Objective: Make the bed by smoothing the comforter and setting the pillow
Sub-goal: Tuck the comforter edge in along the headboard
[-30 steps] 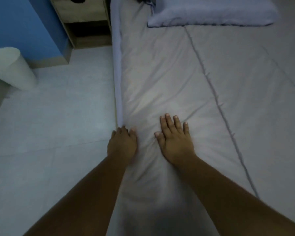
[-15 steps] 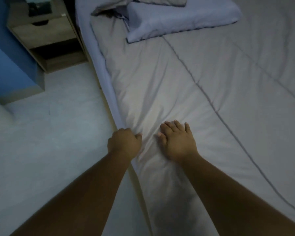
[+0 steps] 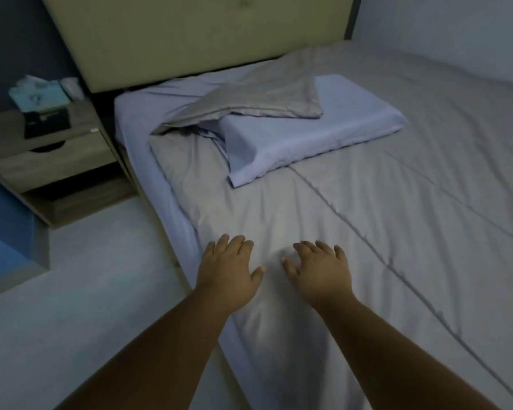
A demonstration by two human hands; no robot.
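A grey comforter (image 3: pixel 382 220) covers the bed, with stitched seams running diagonally. Its top left corner (image 3: pixel 267 96) is folded back over a pale lilac pillow (image 3: pixel 308 134) that lies on the comforter near the head of the bed. My left hand (image 3: pixel 228 273) rests flat on the comforter at the bed's left edge, fingers spread. My right hand (image 3: pixel 317 270) lies beside it with fingers spread and slightly bent on the fabric. Neither hand holds anything. Soft wrinkles fan out ahead of both hands.
A lilac fitted sheet (image 3: pixel 148 119) shows along the left side and head of the mattress. A padded beige headboard (image 3: pixel 190 34) stands behind. A wooden nightstand (image 3: pixel 45 161) with a tissue box (image 3: pixel 39 93) sits to the left. Pale floor (image 3: pixel 71 291) lies beside the bed.
My left hand has let go of the comforter's edge and now lies flat. The view has lifted toward the head of the bed, showing the headboard and folded corner.
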